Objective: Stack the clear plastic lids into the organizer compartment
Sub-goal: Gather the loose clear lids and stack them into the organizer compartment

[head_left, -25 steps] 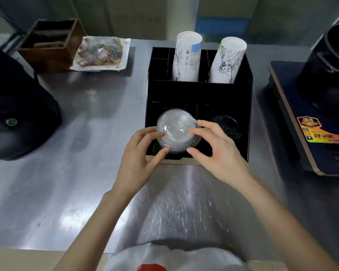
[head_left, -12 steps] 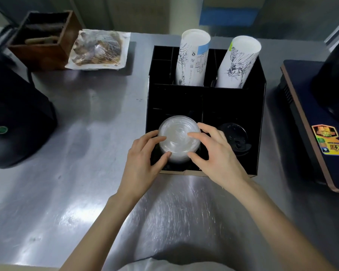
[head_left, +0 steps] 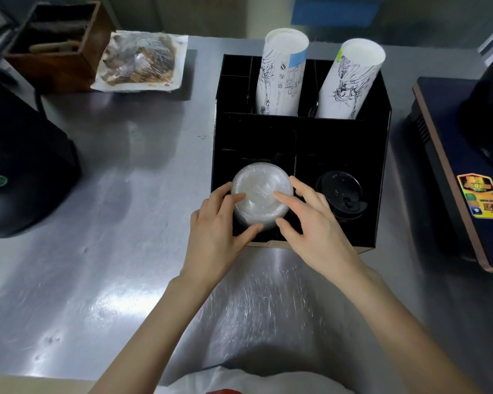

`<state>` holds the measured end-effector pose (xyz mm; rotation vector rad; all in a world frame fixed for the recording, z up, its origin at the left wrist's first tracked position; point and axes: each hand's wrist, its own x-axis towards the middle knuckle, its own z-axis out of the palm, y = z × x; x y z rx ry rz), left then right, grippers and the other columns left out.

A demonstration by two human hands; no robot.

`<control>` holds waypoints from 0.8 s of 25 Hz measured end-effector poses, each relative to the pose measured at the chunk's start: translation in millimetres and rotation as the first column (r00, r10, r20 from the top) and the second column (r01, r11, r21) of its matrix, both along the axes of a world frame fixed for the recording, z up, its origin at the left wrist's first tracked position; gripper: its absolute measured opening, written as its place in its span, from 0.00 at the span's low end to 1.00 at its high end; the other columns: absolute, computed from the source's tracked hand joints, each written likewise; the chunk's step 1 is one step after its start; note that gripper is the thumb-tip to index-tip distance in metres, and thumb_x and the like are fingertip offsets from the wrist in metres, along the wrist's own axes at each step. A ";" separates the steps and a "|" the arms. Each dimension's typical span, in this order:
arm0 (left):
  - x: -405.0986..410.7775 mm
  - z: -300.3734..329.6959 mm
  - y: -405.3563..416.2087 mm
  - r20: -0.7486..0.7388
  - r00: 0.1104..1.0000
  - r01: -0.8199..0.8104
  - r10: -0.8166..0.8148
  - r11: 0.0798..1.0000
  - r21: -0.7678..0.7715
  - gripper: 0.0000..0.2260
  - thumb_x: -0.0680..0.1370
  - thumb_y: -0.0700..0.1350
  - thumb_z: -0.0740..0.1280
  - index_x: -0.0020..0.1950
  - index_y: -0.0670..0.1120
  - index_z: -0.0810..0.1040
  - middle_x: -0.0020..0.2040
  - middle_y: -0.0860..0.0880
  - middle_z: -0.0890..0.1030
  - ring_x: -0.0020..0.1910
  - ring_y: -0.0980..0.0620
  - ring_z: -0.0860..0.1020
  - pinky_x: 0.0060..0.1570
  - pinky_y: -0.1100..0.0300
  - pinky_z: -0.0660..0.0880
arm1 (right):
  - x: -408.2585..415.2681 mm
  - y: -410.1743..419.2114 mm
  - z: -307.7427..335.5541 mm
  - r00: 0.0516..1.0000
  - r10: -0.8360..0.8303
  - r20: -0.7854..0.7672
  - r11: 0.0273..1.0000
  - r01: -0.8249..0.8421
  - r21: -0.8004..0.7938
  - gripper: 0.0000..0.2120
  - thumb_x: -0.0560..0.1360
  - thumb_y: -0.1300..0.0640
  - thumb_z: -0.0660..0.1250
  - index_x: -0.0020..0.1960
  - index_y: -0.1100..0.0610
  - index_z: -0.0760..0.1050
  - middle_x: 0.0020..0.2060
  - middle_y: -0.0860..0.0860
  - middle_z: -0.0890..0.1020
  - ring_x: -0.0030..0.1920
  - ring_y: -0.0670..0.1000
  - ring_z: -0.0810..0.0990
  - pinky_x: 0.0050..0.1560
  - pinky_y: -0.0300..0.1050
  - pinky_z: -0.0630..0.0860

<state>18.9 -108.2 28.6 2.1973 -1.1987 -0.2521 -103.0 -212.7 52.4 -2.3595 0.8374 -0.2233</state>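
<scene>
A stack of clear plastic lids (head_left: 261, 196) sits in the front left compartment of the black organizer (head_left: 379, 177). My left hand (head_left: 217, 223) holds the stack from the left, thumb under its near edge and fingertips on top. My right hand (head_left: 310, 220) holds it from the right, index finger resting on the top lid and thumb at the near edge. The lower lids are hidden inside the compartment.
Black lids (head_left: 340, 193) fill the front right compartment. Two tall sleeves of paper cups (head_left: 282, 75) (head_left: 350, 81) stand in the back compartments. A black appliance (head_left: 20, 166) sits at left, a wrapped food tray (head_left: 140, 62) and wooden box (head_left: 54, 44) at back left, a cooker (head_left: 467, 166) at right.
Both hands have lowered the stack of clear lids from a tilted position above the compartment down into it, and it now lies flatter.
</scene>
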 end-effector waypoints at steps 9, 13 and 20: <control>-0.9 1.6 -4.7 0.007 1.000 -0.010 0.009 0.999 0.038 0.22 0.69 0.47 0.72 0.59 0.42 0.71 0.68 0.43 0.69 0.61 0.42 0.70 0.56 0.48 0.64 | -2.2 5.3 -2.0 0.999 -0.053 0.009 0.999 0.054 -0.010 0.19 0.73 0.59 0.64 0.64 0.53 0.69 0.69 0.51 0.64 0.65 0.50 0.64 0.63 0.37 0.58; 0.5 1.8 -4.2 -0.026 1.000 -0.005 0.006 0.999 0.047 0.22 0.70 0.48 0.70 0.60 0.43 0.70 0.70 0.45 0.66 0.64 0.44 0.67 0.57 0.50 0.62 | -2.1 7.0 -0.8 0.997 -0.074 0.037 0.997 0.074 0.006 0.17 0.73 0.60 0.63 0.62 0.54 0.70 0.67 0.51 0.66 0.63 0.51 0.66 0.64 0.40 0.61; -1.1 2.5 -3.0 -0.040 0.999 0.011 -0.010 0.999 0.044 0.26 0.71 0.48 0.69 0.66 0.45 0.64 0.71 0.45 0.64 0.63 0.42 0.66 0.58 0.49 0.62 | -6.5 11.8 -3.0 0.998 -0.056 -0.005 0.998 0.057 0.019 0.21 0.74 0.57 0.62 0.66 0.51 0.64 0.70 0.50 0.61 0.66 0.51 0.63 0.68 0.47 0.62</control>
